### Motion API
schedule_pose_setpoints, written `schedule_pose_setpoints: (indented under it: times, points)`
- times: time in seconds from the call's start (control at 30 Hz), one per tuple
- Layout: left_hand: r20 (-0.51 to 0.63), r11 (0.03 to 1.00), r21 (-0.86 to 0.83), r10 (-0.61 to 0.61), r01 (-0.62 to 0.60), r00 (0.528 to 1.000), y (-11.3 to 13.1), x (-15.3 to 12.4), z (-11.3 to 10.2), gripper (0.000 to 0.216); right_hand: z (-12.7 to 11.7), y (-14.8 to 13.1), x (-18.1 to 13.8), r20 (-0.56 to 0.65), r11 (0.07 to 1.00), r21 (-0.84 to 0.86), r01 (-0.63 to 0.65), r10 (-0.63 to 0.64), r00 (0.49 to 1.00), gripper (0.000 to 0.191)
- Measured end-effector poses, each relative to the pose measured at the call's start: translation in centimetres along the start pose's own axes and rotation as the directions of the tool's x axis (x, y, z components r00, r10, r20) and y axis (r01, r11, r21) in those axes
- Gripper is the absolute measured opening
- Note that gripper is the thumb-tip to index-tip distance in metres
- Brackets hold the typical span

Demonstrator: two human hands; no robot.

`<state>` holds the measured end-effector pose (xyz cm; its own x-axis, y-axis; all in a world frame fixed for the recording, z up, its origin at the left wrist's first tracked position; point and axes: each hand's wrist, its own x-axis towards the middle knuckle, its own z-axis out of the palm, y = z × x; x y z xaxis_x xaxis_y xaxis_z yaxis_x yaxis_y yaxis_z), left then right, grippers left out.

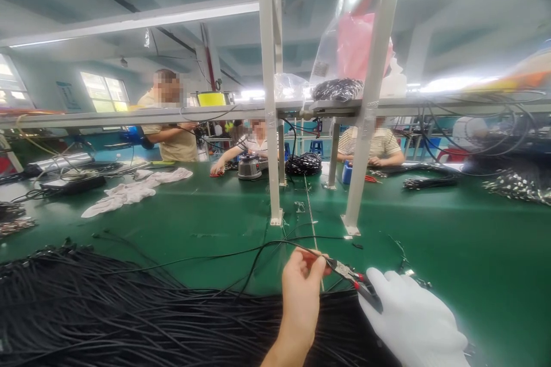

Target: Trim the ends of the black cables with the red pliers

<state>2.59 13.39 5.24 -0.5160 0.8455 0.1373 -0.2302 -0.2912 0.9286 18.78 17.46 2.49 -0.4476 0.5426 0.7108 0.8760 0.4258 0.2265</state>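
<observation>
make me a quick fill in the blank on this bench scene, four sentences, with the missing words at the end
1. The right hand wears a ____ glove.
2. The pliers in that hand are coloured black and ____ on their handles.
3. The left hand holds a black cable and wears no ____.
4. The tabletop is ____ in colour.

Missing words: white; red; glove; green

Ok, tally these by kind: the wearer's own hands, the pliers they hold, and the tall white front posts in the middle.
Left hand and right hand: 2
Pliers: 1
Left post and right post: 2
Total: 5
</observation>
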Motion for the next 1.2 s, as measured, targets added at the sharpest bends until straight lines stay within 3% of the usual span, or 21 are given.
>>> schedule_pose_setpoints:
  times: [0.17, 0.27, 0.47, 0.63, 0.83, 1.2]
  points:
    - [-0.056, 0.962, 0.218, 0.183, -0.167, 0.981, -1.0, -0.6, -0.1, 0.01, -0.1, -1.2, -0.2, 0.115, 0.996, 0.032, -0.081, 0.077, 0.99, 0.022]
    - [-0.066, 0.954, 0.243, 0.198, -0.177, 0.978, -1.2, -0.5, -0.1, 0.01, -0.1, -1.5, -0.4, 0.125, 0.996, 0.024, -0.082, 0.078, 0.989, 0.022]
    - [0.042, 0.997, -0.064, -0.038, 0.041, 0.998, 0.5, 0.9, -1.0, 0.023, -0.2, -0.5, -0.2, 0.067, 0.996, 0.042, -0.085, 0.082, 0.994, 0.021]
    - [0.271, 0.953, -0.101, -0.249, 0.285, 0.93, 1.7, 1.8, -2.6, 0.031, 0.5, 0.6, 0.1, -0.053, 0.985, 0.156, -0.08, 0.089, 0.995, 0.028]
    - [0.345, 0.95, -0.043, -0.277, 0.311, 0.897, 1.4, 2.1, -3.2, 0.026, 1.5, 1.1, 0.2, -0.168, 0.991, 0.121, 0.061, -0.04, 0.985, 0.045]
    - [0.368, 0.945, 0.153, -0.327, 0.29, 0.871, 1.3, 2.3, -3.6, 0.032, 1.8, 0.8, 0.2, -0.282, 0.988, 0.105, 0.11, -0.077, 0.956, 0.052]
